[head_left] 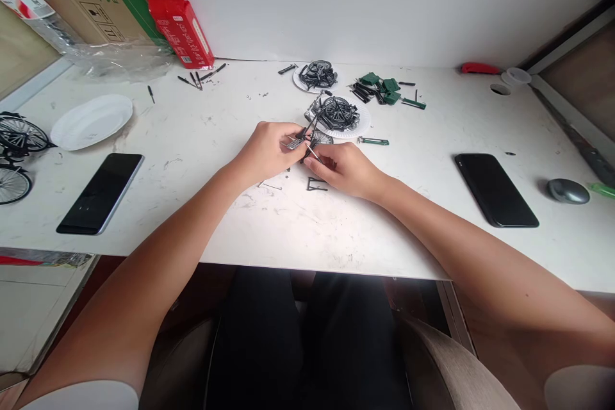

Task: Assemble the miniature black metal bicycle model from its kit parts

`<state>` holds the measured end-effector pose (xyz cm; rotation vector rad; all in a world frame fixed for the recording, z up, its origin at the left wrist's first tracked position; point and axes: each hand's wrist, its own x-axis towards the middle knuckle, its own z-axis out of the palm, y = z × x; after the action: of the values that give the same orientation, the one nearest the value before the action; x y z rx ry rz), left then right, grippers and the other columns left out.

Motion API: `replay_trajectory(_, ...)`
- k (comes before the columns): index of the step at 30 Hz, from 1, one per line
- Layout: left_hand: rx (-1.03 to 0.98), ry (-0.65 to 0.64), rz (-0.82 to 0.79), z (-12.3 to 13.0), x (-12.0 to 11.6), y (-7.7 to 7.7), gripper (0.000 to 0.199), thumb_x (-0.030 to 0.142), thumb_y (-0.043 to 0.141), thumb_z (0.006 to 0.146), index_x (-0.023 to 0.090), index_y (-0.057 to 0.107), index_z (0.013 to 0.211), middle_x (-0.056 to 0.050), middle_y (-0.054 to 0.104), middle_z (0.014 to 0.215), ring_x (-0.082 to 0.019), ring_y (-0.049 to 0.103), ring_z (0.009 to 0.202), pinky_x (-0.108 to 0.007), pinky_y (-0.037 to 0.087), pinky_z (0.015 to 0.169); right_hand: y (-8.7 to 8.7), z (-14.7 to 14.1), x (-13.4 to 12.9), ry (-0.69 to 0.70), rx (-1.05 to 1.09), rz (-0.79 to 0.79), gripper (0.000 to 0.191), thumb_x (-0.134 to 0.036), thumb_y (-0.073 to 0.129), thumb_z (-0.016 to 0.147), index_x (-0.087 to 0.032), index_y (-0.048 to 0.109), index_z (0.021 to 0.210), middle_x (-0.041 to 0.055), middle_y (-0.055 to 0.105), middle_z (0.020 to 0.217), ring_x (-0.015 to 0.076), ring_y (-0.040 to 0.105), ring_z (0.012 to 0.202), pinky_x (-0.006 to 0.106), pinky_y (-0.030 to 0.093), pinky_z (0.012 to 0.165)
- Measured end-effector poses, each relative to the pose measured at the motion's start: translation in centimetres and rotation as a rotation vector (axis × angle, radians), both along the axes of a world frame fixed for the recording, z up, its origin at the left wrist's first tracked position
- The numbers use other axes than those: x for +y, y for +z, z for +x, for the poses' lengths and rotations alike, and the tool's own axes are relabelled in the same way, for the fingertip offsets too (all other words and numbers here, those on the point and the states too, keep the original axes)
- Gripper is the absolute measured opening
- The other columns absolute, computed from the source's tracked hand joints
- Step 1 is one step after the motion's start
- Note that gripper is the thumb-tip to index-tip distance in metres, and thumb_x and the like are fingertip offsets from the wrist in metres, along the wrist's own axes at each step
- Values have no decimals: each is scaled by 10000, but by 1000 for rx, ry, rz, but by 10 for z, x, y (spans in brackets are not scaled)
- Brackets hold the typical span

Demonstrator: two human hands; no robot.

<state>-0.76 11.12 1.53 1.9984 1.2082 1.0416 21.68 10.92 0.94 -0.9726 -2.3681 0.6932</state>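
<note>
Near the middle of the desk, my left hand [271, 148] is closed round a small black model bicycle [321, 138], its spoked wheel showing between the hands. My right hand [346, 168] pinches a thin rod-like piece [313, 152], silver at one end and dark at the other, against the bicycle. Whether the piece is a tool or a part I cannot tell. Fingers hide much of the frame. Just below the hands lie a small black bracket-like part [317, 184] and thin rods [270, 186]. Behind them, a paper plate [366, 123] carries wheels and black parts [339, 113].
Another plate of wheels [318, 74] and green card-like pieces [390, 85] lie farther back. Phones lie left [100, 193] and right [496, 189]. At left are a white plate [91, 122] and finished-looking model bicycles [19, 134]. A red box [187, 35] stands at the back.
</note>
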Motion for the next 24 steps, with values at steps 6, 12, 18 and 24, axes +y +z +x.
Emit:
replay_trajectory(6,6,2,-1,0,1,-1,327,440,785,901,157,854,1050,-90,846,1085,-251,790,986,-325,659,907,-1,0,0,-3,-13,4,362,-384,546,1089,-228,478,769,-44,455,615,124,366,567,324,266,619)
replay_trajectory(12,11,-3,-5,0,1,-1,316,433,778,909,154,851,1038,-87,843,1093,-245,786,973,-323,653,903,0,0,0,-2,-18,9,361,-373,547,1090,-226,473,768,-44,459,617,121,361,573,321,265,624)
replay_trajectory(18,12,0,-7,0,1,-2,323,437,777,904,152,851,1040,-79,841,1074,-250,784,981,-329,655,910,0,0,0,-1,-15,10,364,-371,550,1083,-228,462,760,-43,460,613,120,355,570,320,266,620)
replay_trajectory(24,21,1,-1,-1,2,-3,299,415,765,909,150,849,1017,-80,835,1059,-245,782,953,-326,647,894,0,-1,0,-1,-16,15,364,-370,555,1074,-230,456,752,-45,450,603,119,351,559,320,266,611)
